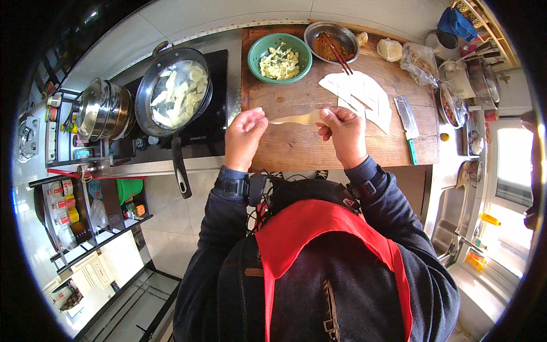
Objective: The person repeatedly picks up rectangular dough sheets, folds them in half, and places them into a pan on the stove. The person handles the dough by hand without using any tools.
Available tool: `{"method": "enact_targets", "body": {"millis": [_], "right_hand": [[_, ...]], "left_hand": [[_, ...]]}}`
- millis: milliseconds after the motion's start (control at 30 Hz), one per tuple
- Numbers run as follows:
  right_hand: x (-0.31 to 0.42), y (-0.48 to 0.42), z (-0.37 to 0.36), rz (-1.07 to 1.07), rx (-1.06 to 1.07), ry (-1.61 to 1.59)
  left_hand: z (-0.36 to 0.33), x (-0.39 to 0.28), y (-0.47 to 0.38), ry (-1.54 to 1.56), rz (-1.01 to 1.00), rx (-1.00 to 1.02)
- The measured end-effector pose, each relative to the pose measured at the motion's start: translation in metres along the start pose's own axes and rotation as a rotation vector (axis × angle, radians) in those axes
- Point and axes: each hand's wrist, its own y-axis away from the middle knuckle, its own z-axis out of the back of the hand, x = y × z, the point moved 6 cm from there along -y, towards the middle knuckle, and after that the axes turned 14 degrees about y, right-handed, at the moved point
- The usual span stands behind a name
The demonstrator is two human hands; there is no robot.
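Between my two hands a thin strip of dough (295, 118) is stretched level above the wooden board. My left hand (245, 136) pinches its left end, and my right hand (345, 133) pinches the other. Behind my right hand a flat sheet of dough (376, 100), cut into pieces, lies on the board. A frying pan (145, 87) on the cooktop holds pale pieces of food in liquid. A green bowl (254, 64) of chopped leafy vegetable stands at the board's back, beside a metal bowl (310, 34) with brownish sauce and chopsticks (337, 53) in it.
A cleaver (406, 117) with a green handle lies at the board's right (277, 156). Stacked steel pots (102, 111) stand left of the pan, whose handle (179, 164) juts past the counter edge. Plastic-wrapped items (419, 64) lie at the back right. A sink (446, 218) is farther right.
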Motion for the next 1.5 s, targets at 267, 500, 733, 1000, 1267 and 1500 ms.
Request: {"method": "enact_targets", "body": {"millis": [267,500,733,1000,1267,1500], "right_hand": [[0.023,0.020,-0.021,0.184,0.069,0.271],[0.046,0.029,-0.014,0.381,0.033,0.476],[0.029,0.019,-0.009,0.176,0.012,0.353],[0.020,0.004,-0.003,0.087,0.040,0.257],[0.020,0.000,0.008,0.026,0.011,0.230],[0.022,-0.005,0.014,0.048,-0.036,0.225]], "left_hand": [[-0.080,-0.017,0.004,0.035,0.004,0.618],[-0.077,-0.001,0.001,-0.223,0.137,0.558],[-0.058,0.006,0.006,-0.247,0.148,0.471],[-0.043,0.002,0.005,-0.273,0.139,0.425],[-0.027,-0.006,0.005,-0.245,0.205,0.399],[-0.010,-0.006,0.006,-0.269,0.259,0.397]]}}
